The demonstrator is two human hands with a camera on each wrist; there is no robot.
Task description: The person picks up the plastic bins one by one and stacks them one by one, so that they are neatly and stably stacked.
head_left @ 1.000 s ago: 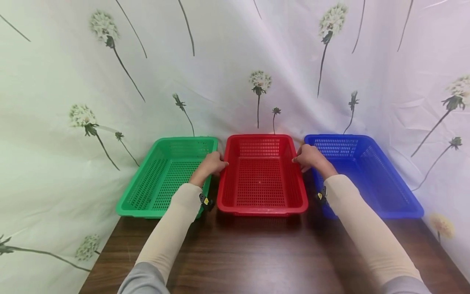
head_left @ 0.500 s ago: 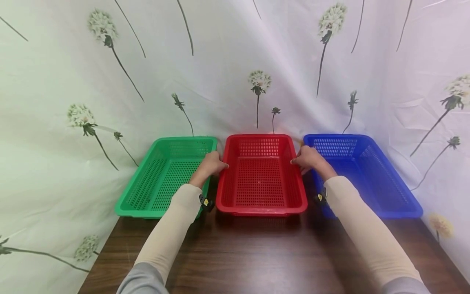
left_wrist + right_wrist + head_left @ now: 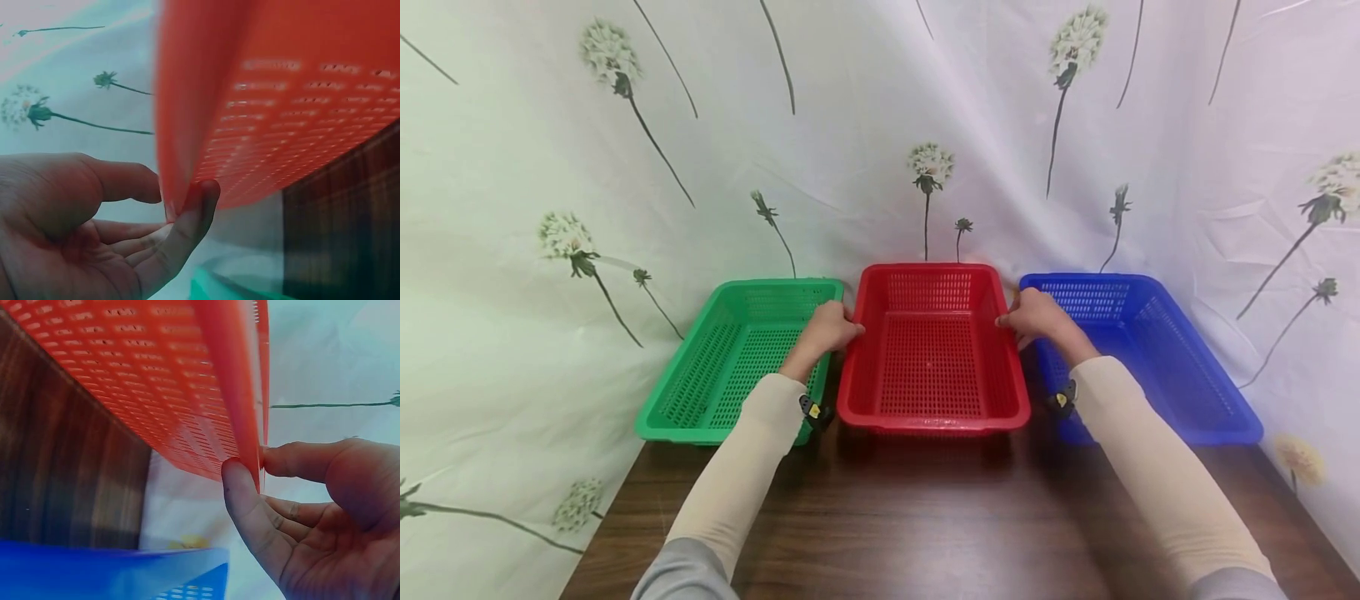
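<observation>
A red perforated plastic basket point(image 3: 929, 367) is in the middle of the head view, with nothing inside it. My left hand point(image 3: 829, 327) pinches its left rim, thumb on top and fingers curled underneath, as the left wrist view shows with the hand point(image 3: 94, 219) at the rim. On the opposite side my right hand point(image 3: 1037, 318) pinches the right rim in the same manner; in the right wrist view its fingers point(image 3: 250, 519) hook under the edge. The basket's outer wall point(image 3: 144, 375) fills the upper part of that view.
A green basket point(image 3: 658, 429) stands to the left, a blue basket point(image 3: 1217, 435) to the right, both on the dark wooden table point(image 3: 895, 525). My forearms pass over their inner sides. A white cloth with printed flowers point(image 3: 865, 192) hangs close behind all of them.
Both hands have raised the red basket slightly; its rim sits higher in the head view than half a second ago. The green and blue baskets have stayed put.
</observation>
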